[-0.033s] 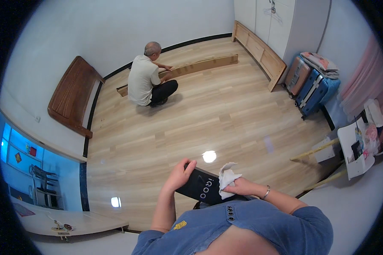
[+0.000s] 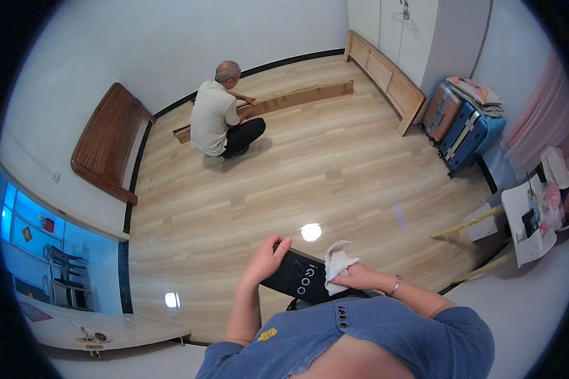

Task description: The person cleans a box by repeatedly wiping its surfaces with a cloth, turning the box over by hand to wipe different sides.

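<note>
A flat black box (image 2: pixel 294 273) with pale lettering is held at a tilt in front of my body. My left hand (image 2: pixel 269 260) grips its left end, thumb on top and fingers behind. At the other end, my right hand (image 2: pixel 359 278) is closed round a crumpled white tissue (image 2: pixel 339 265). The tissue presses against or lies right beside the box's right edge. Part of the box's lower edge and the right fingertips are hidden.
Across the room a person (image 2: pixel 215 117) squats at a long cardboard box (image 2: pixel 303 96) on the wooden floor (image 2: pixel 284 183). A dark headboard (image 2: pixel 110 139) and a pale wooden bed panel (image 2: pixel 385 79) lean at the sides. Suitcases (image 2: pixel 464 136) and a white stand (image 2: pixel 530 221) are right.
</note>
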The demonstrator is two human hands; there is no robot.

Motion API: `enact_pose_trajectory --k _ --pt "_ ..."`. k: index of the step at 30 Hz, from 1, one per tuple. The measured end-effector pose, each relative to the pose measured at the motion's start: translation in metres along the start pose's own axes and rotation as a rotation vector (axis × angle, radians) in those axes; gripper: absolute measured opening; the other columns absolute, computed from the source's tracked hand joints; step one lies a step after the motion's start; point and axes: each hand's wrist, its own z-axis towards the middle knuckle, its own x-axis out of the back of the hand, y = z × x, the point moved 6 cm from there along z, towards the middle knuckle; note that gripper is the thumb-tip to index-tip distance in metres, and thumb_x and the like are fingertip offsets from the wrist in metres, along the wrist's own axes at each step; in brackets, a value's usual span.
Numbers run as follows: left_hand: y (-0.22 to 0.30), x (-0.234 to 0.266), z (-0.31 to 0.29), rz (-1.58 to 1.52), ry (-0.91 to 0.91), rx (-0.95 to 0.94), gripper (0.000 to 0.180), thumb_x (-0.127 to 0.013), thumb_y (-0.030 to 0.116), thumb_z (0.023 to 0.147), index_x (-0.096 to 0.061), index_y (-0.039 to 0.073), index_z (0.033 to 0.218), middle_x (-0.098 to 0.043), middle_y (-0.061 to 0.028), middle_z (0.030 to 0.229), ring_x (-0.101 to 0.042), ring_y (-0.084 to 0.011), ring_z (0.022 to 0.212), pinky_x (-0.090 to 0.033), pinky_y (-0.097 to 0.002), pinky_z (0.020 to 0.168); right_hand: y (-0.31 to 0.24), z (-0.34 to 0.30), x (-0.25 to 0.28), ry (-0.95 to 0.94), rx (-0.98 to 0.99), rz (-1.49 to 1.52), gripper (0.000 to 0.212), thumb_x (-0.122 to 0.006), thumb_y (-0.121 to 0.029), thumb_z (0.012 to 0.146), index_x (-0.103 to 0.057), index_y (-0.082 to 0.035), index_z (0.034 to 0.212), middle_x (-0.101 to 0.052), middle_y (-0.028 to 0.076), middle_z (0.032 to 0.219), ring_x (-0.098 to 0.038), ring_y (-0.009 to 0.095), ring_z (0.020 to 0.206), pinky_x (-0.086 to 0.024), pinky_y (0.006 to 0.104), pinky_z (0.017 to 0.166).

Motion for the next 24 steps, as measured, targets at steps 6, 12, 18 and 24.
enact_pose_trajectory --k 6,12,18,24 --pt "-0.001 0.0 -0.001 -0.032 0.049 -0.04 0.037 -0.047 0.035 0.083 -0.052 -0.002 0.085 -0.057 -0.0167 0.075 -0.054 -0.0254 0.071 -0.042 -0.0321 0.066 0.004 0.001 0.001 0.001 0.016 -0.05 0.037 -0.056 -0.036 0.075 -0.055 -0.005 0.095 -0.056 0.015 0.096 -0.053 0.029 0.09 -0.041 0.0345 0.079" --pt "0.0 -0.001 -0.002 -0.007 0.066 -0.028 0.036 -0.048 0.035 0.083 -0.052 -0.001 0.085 -0.057 -0.0176 0.076 -0.054 -0.0273 0.072 -0.042 -0.0327 0.066 -0.002 -0.002 0.003 -0.022 -0.013 -0.057 0.037 -0.055 -0.037 0.075 -0.055 -0.006 0.096 -0.055 0.014 0.097 -0.053 0.029 0.091 -0.041 0.0343 0.079" --pt "0.003 -0.004 -0.002 -0.005 0.071 -0.041 0.037 -0.047 0.036 0.083 -0.052 -0.001 0.085 -0.057 -0.0186 0.077 -0.055 -0.0286 0.073 -0.042 -0.0331 0.066 -0.004 -0.006 0.005 -0.017 -0.051 -0.058 0.035 -0.055 -0.034 0.076 -0.054 -0.006 0.096 -0.055 0.014 0.097 -0.053 0.027 0.091 -0.041 0.0333 0.079" --pt "0.002 -0.007 0.0 -0.034 0.051 -0.04 0.037 -0.047 0.035 0.083 -0.052 -0.002 0.085 -0.057 -0.0187 0.078 -0.055 -0.0285 0.074 -0.042 -0.0327 0.067 -0.006 -0.007 0.008 0.001 0.008 -0.05 0.033 -0.056 -0.031 0.075 -0.054 -0.005 0.096 -0.056 0.014 0.097 -0.053 0.027 0.09 -0.041 0.0331 0.079"
